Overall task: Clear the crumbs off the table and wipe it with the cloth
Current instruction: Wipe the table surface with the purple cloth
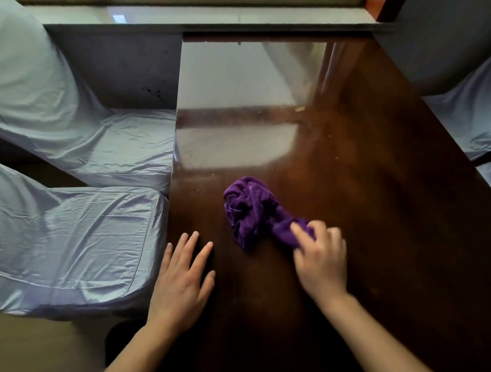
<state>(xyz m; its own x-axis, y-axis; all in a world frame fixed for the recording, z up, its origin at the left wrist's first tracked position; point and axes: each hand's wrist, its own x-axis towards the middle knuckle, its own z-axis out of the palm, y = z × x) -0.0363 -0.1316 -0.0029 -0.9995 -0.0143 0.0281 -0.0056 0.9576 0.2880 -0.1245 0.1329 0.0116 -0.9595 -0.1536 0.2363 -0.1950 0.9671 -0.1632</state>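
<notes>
Fingers of your right hand point(320, 255) pinch one purple cloth point(253, 210), your left hand point(181, 280) lies spread flat on the table point(377, 181), one crumb point(299, 109) upper centre, two covered chairs point(73, 242) left.

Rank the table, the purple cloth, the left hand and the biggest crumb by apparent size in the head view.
1. table
2. left hand and purple cloth: similar, and the hand's nearness makes ranking unsure
3. crumb

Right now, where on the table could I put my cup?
The shiny dark wooden table is bare along its right side and far end by the window, except one pale crumb. The near middle is crowded: crumpled purple cloth, right hand gripping it, left hand lying flat.
</notes>
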